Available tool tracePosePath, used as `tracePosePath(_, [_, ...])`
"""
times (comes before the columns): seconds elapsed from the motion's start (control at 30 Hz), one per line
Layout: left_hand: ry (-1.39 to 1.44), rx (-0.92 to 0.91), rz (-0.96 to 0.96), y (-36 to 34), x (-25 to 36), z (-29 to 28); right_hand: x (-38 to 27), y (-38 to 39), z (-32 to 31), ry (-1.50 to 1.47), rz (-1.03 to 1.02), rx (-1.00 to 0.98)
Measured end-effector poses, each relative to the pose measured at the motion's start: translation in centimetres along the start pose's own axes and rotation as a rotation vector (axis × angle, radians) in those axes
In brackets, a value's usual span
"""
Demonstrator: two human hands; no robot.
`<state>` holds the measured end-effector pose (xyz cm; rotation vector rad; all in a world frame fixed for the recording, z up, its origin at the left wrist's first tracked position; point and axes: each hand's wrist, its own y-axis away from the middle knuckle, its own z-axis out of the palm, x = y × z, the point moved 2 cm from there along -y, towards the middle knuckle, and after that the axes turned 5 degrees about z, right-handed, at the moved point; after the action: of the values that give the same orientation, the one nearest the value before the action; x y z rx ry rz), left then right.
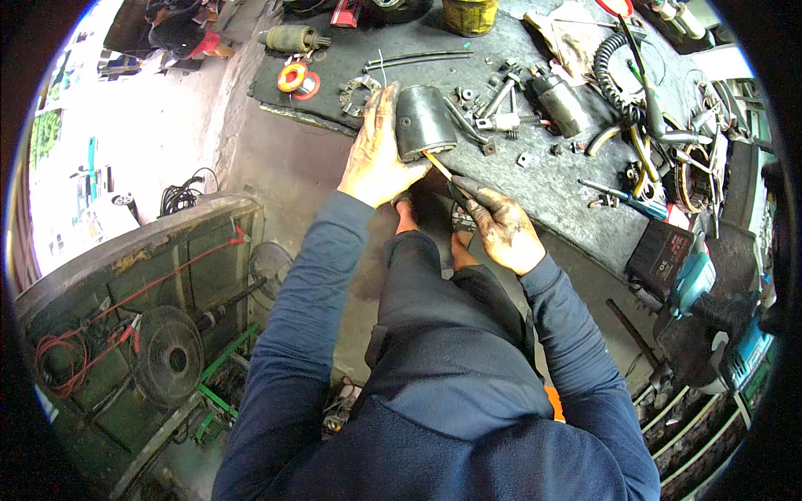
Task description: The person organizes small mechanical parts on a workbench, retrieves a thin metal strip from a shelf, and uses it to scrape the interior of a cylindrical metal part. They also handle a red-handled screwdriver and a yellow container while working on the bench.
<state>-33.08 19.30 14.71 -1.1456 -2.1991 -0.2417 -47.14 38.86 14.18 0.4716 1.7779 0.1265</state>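
My left hand [378,154] grips a black metal cylinder [424,121] near the front edge of the dark worktable [568,192]. In my grease-stained right hand [493,217] is a thin tool [439,164], its orange-yellow length reaching to the cylinder's lower rim. Behind the cylinder lie a notched metal ring [357,95], black hoses [418,58], orange and red spools [292,77] and small metal fittings [499,100]. A silver-and-black cylinder [558,102] lies to the right.
A black coiled hose [608,67], cables and a blue screwdriver [626,199] crowd the right. A black box [660,250] and teal power tools [693,284] are beside the table. At lower left stand a green metal panel [125,275] and fan [171,359]. A yellow bucket [468,17] sits behind.
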Motion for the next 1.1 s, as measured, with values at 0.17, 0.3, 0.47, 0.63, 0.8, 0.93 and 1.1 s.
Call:
tracePosePath(0.17, [0.008,0.017,0.019,-0.1,-0.1,0.0,-0.3,-0.9,-1.0,0.061,0.014,-0.081])
tracePosePath(0.3, [-0.005,0.026,0.023,0.0,-0.1,0.0,0.1,-0.9,-1.3,0.039,-0.019,-0.076])
tracePosePath(0.47, [-0.034,0.029,0.014,0.2,-0.1,0.1,0.5,-1.3,-1.3,0.085,0.07,-0.126])
tracePosePath(0.63, [-0.019,0.042,0.013,0.2,0.0,0.3,-0.1,-1.6,-0.9,0.086,0.099,-0.12])
tracePosePath(0.8, [-0.005,0.036,-0.003,0.3,0.1,0.3,-0.5,-0.8,-1.2,0.065,0.059,-0.094])
tracePosePath(0.93, [-0.014,0.057,0.026,0.1,-0.1,0.3,0.1,-1.3,-0.8,0.214,0.086,-0.089])
tracePosePath(1.1, [-0.011,0.053,0.014,0.1,-0.1,0.4,0.4,-1.0,-1.2,0.18,0.107,-0.114])
